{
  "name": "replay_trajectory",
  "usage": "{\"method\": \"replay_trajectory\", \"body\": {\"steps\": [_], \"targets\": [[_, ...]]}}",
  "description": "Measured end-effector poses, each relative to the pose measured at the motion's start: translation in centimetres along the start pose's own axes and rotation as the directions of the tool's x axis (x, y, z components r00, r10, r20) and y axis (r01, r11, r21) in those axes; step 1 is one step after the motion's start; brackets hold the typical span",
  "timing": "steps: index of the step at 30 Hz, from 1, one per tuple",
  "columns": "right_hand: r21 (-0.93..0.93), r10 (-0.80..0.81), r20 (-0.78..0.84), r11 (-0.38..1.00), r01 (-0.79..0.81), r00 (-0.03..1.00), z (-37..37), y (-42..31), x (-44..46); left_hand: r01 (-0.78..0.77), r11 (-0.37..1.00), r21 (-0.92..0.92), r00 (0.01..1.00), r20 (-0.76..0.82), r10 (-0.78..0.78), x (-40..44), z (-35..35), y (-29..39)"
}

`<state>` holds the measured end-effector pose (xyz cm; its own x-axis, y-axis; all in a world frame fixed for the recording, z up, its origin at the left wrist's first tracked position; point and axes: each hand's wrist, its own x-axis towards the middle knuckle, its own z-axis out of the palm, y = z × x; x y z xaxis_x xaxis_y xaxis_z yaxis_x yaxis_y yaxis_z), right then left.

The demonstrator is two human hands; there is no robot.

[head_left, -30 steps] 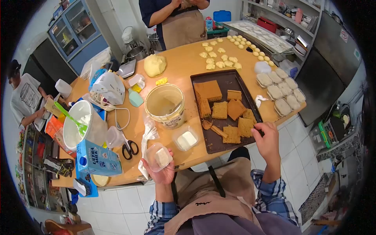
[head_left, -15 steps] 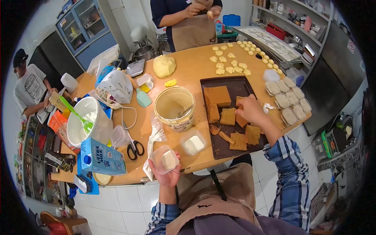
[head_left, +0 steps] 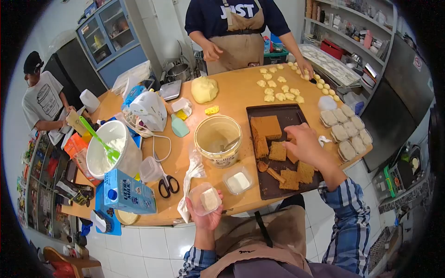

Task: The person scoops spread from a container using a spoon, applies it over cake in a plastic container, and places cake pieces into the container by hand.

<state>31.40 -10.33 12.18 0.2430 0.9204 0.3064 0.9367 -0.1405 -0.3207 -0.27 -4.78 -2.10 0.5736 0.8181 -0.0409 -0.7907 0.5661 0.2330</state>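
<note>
My left hand (head_left: 209, 216) holds a small clear plastic container (head_left: 198, 191) with a pale, creamy-topped block inside, just off the table's front edge. My right hand (head_left: 306, 144) reaches over the dark baking tray (head_left: 296, 111), its thumb and fingers around a piece of brown cake (head_left: 291, 137) that they partly cover. On the tray lie a large cake block (head_left: 265, 127), several cut squares, including one cake square (head_left: 277, 151), and some trimmed strips. Between my hands stands a second clear container (head_left: 238, 180) with a white-topped block. Behind it is a tub (head_left: 218, 139) with a utensil inside.
Filled containers (head_left: 345, 132) are stacked at the right. Dough pieces (head_left: 280, 88) and a dough mound (head_left: 204, 90) lie farther back. Scissors (head_left: 168, 186), a milk carton (head_left: 130, 191), a white bucket (head_left: 113, 150) and a mixer (head_left: 149, 110) occupy the left. Two other people stand around the table.
The view has shifted, so the table sits farther right in frame. My right hand has opened its grasp slightly over the cake. Across the table, a person's hand has come down to the dough balls.
</note>
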Motion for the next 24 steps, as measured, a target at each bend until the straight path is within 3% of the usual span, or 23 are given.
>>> {"method": "replay_trajectory", "body": {"steps": [4, 7, 11, 20, 24], "targets": [[0.224, 0.039, -0.35, 0.974, 0.043, 0.936, -3.5, -2.2, -0.6, 0.003, 1.0, 0.0, 1.0, -0.012, -0.003, -0.1, -0.1, 0.0], [0.174, 0.016, -0.314, 0.984, 0.041, 0.949, -4.3, -2.6, -0.7, 0.011, 1.0, -0.011, 1.0, -0.001, -0.011, 0.0, -0.3, 0.0], [-0.067, 0.039, 0.144, 0.997, -0.03, 0.989, -1.7, -1.3, -0.5, 0.015, 1.0, -0.023, 0.999, 0.032, -0.014, 0.0, -0.5, 0.0], [0.177, 0.151, 0.088, 0.97, -0.164, 0.985, 0.3, 2.2, 0.0, 0.012, 0.999, -0.038, 0.999, 0.047, -0.01, 0.1, -0.3, 0.1], [-0.012, 0.165, 0.186, 0.986, -0.166, 0.968, 0.8, 1.6, 0.7, 0.022, 0.997, -0.072, 0.999, 0.042, -0.019, 0.0, 0.1, 0.0]]}}
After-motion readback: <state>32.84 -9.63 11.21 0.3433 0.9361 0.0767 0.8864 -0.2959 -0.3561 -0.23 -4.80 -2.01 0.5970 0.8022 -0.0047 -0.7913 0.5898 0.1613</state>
